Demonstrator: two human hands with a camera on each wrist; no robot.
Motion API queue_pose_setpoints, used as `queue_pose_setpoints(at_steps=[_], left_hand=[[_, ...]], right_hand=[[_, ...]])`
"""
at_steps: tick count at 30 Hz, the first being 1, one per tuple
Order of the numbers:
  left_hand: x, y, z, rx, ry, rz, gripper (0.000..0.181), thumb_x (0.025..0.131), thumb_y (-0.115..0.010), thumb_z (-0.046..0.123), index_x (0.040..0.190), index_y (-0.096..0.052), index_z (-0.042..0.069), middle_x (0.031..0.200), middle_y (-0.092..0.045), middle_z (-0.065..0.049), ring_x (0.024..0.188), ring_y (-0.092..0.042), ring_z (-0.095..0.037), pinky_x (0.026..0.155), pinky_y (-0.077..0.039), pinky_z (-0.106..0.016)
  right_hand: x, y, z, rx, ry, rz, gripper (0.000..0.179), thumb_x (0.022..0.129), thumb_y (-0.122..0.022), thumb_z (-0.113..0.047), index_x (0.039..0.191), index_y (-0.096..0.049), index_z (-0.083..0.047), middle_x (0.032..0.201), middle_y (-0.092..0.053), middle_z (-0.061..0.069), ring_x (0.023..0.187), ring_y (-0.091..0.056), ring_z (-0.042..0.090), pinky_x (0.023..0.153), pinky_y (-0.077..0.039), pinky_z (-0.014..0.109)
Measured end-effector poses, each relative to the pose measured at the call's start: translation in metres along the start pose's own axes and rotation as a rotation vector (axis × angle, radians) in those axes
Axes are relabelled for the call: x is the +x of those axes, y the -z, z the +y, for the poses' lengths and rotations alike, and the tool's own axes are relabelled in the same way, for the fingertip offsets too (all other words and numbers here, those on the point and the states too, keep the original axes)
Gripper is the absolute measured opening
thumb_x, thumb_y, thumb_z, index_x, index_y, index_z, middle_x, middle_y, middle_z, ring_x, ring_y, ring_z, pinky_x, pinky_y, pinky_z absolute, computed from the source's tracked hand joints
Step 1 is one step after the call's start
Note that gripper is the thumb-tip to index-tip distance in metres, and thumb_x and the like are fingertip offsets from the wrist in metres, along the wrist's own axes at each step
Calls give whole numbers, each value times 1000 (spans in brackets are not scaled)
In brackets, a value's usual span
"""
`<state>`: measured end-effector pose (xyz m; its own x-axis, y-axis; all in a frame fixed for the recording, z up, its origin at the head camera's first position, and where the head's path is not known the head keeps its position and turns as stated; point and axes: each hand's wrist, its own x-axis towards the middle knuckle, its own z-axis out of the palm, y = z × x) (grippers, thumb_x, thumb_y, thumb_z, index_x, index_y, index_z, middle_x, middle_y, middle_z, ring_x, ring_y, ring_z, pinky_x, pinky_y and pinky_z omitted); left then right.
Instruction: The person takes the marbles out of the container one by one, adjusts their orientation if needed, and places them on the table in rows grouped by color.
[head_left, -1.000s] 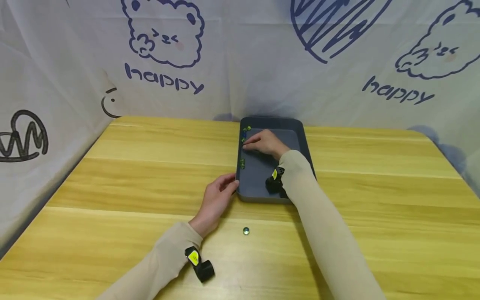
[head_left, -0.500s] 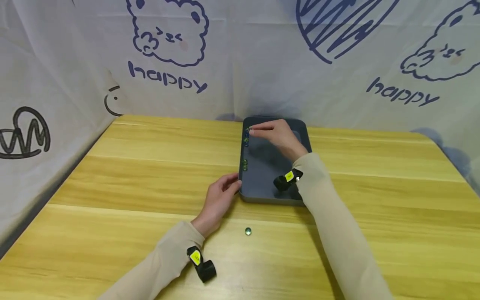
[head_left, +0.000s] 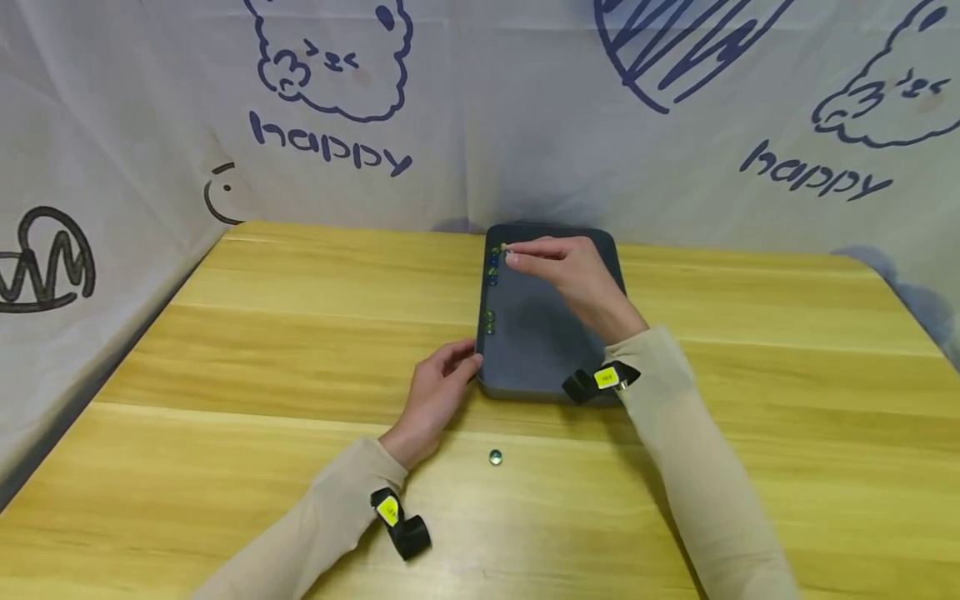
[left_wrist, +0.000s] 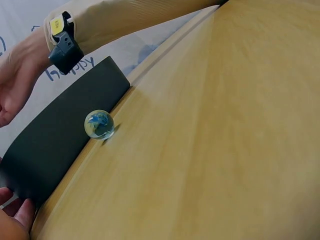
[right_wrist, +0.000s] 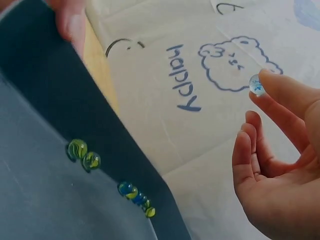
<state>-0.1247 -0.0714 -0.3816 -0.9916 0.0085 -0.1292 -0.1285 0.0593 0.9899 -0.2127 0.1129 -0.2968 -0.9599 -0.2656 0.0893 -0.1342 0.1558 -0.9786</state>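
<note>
Between thumb and forefinger, my right hand [head_left: 585, 275] pinches a clear marble [right_wrist: 256, 85] with a blue swirl, held above the far left part of the grey tray [head_left: 540, 333]. Two yellow-green marbles [right_wrist: 84, 154] lie along the tray's left wall. Farther along that wall is a row of several blue and yellow-green marbles [right_wrist: 137, 196], touching or nearly so. My left hand [head_left: 435, 396] touches the outside of the tray near its front left corner with the fingertips. Another clear marble [left_wrist: 99, 125] with blue inside lies on the table in front of the tray.
The wooden table [head_left: 262, 358] extends around the tray on both sides and in front. Behind it hangs a white cloth [head_left: 510, 125] with blue drawings, close to the tray's far end.
My right hand has moved from the tray's left wall, up and slightly right, with the pinched marble. The left hand stays at the tray's edge.
</note>
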Motion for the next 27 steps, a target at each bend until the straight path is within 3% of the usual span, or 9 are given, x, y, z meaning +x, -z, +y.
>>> queue_pose_setpoints(at_steps=[12,20,27], left_hand=[[1,0,6,-3,-7,-1,36,96,-58,13,129,-58,-1,124,-61,-14,110,-55,-24,96,-47,-36],[1,0,2,4,-5,16,35,96,-58,13,128,-59,-2,123,-61,-15,110,-55,-25,96,-46,-37],[2,-1,2,19,-6,26,35,95,-58,13,127,-59,-2,122,-62,-15,109,-56,-24,95,-46,-37]], right_hand=[[-27,5,-7,-63,47,-4,31,89,-71,-14,116,-69,2,112,-65,12,107,-56,20,96,-44,38],[-49,7,-5,-124,7,-41,31,89,-71,-16,116,-70,-1,111,-62,9,107,-51,20,91,-46,38],[-67,2,-9,-13,-19,-104,31,89,-71,-13,117,-69,2,114,-61,10,112,-49,23,93,-45,39]])
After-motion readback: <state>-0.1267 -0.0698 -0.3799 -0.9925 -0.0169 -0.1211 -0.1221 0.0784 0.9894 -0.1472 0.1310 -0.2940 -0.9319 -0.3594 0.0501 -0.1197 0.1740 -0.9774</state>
